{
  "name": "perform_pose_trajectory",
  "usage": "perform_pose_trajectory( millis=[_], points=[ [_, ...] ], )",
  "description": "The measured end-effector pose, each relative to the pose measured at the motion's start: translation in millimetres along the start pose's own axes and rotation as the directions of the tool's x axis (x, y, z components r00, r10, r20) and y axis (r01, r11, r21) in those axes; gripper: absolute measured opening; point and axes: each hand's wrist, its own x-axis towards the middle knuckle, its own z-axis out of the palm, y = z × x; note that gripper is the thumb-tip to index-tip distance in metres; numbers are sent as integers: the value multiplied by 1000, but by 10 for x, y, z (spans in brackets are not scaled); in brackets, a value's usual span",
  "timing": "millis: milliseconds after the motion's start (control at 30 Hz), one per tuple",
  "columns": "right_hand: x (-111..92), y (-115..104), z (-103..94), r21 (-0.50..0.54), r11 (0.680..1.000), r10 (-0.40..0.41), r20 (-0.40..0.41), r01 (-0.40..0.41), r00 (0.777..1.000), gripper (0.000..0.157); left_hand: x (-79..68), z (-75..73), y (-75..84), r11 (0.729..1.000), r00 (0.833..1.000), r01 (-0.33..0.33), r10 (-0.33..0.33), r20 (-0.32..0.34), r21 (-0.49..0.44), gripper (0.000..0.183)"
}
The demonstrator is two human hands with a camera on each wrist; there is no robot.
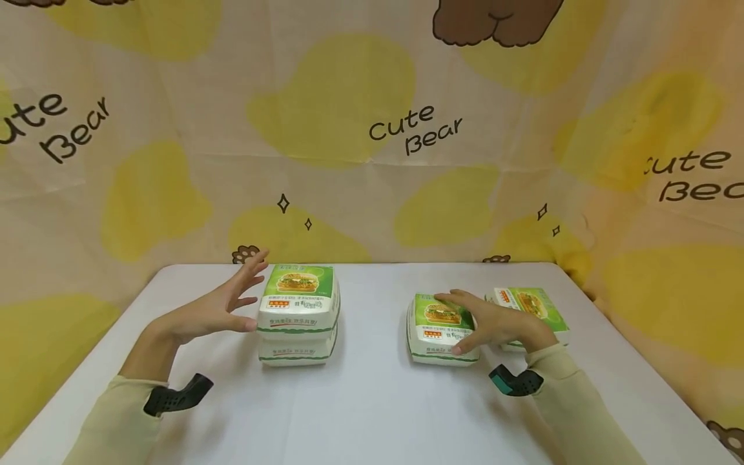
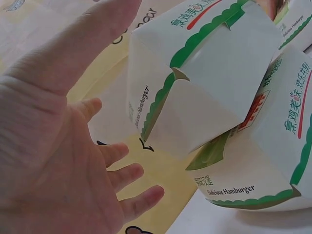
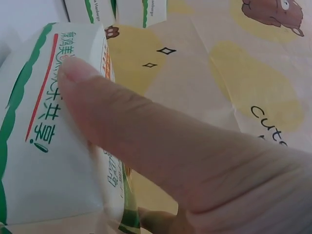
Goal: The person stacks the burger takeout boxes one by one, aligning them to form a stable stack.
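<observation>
On the left of the table two white-and-green hamburger boxes are stacked, the upper box [image 1: 299, 300] squarely over the lower box [image 1: 295, 352]. Beside them my left hand [image 1: 212, 310] is spread, its thumb tip close to the upper box's near corner and its palm holding nothing. In the left wrist view its fingers [image 2: 141, 202] are apart from the cardboard. My right hand [image 1: 494, 320] grips another hamburger box [image 1: 427, 332] from its right side, thumb [image 3: 122, 112] on the printed front and fingers over toward the back. Part of that box's top is hidden by the hand.
A further hamburger box [image 1: 540, 310] sits turned at an angle behind my right wrist, partly covered by it. The white table [image 1: 360, 400] ends at a yellow-patterned cloth [image 1: 360, 194] at the back and right. Both wrists wear black bands [image 1: 179, 394].
</observation>
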Motion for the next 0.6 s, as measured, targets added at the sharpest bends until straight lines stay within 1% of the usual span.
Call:
perform_pose_trajectory(
  millis=[100,200,300,433,600],
  points=[
    [5,-6,-6,2,1000,-23,-15,23,1000,102,25,-4,4,1000,1000,11,-11,12,1,116],
    [22,-15,17,-1,999,-42,-20,42,999,101,8,4,-14,1000,1000,17,-17,5,6,117],
    [35,-13,25,-5,1000,-31,-29,31,999,100,3,-2,-18,1000,1000,4,-4,1,13,117],
    [48,-5,30,-7,1000,-26,-29,26,999,100,10,-6,-22,1000,1000,-4,4,16,22,117],
    [54,-3,47,-16,1000,-18,-30,18,999,100,33,-5,-42,1000,1000,2,-2,28,-2,117]
  ],
)
